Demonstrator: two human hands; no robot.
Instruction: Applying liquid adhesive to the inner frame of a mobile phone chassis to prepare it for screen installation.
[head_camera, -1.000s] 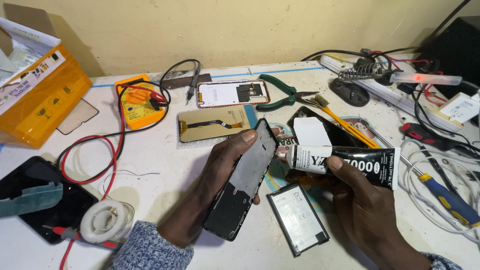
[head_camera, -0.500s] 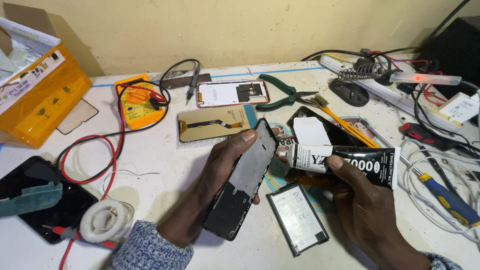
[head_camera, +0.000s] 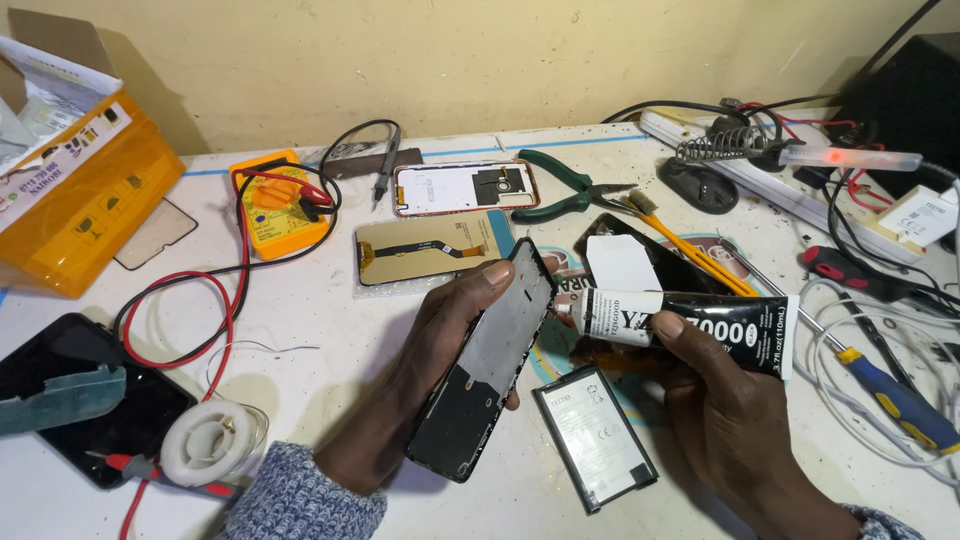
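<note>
Left hand (head_camera: 430, 370) gripping tilted phone frame (head_camera: 485, 365), right hand (head_camera: 725, 400) clasping black glue tube (head_camera: 690, 325), nozzle at frame edge, battery (head_camera: 595, 435) on table below

A yellow multimeter (head_camera: 278, 203) with red and black leads lies at the back of the white table (head_camera: 330, 330), beside an orange cardboard box (head_camera: 85, 200). Green-handled pliers (head_camera: 565, 188) rest near a phone back cover (head_camera: 463, 187) and a gold display panel (head_camera: 435, 245). A phone battery (head_camera: 597, 436) lies flat in front. A blue-and-yellow screwdriver (head_camera: 893, 400) sits among white cables, and what looks like a soldering-iron stand (head_camera: 722, 150) is behind.
</note>
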